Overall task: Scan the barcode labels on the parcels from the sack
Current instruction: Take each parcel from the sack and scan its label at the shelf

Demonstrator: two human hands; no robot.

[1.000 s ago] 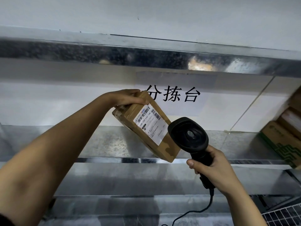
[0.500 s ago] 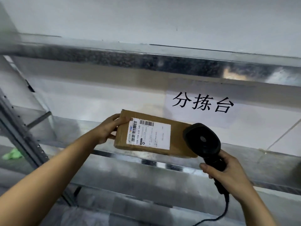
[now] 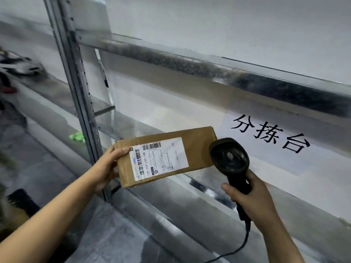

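Your left hand point(image 3: 106, 168) grips the left end of a brown parcel point(image 3: 197, 145), thumb on its top face and fingers curled underneath, holding it in the air near the middle of the view. Your right hand point(image 3: 252, 198) is wrapped round the handle of a black scanner point(image 3: 228, 158), fingers closed tight. The scanner head sits at about 3 o'clock from the parcel, just beside its right end and overlapping that end in the view; whether they touch cannot be told. A black cable point(image 3: 245, 242) hangs from the handle base toward 6 o'clock.

The parcel lies nearly level, its right end tilted slightly up. A white label point(image 3: 161, 158) covers much of its top face, with one barcode along the label's upper edge and another down its left side, beside the printed number 159-159-L02-140.

Behind the parcel runs a metal shelf point(image 3: 190, 188) with a grey upright post point(image 3: 76, 82) at 10 o'clock. A white sign point(image 3: 269, 137) with three black Chinese characters sits at 2 o'clock. A small green object point(image 3: 77, 137), blurred, lies at 9 o'clock by the post.
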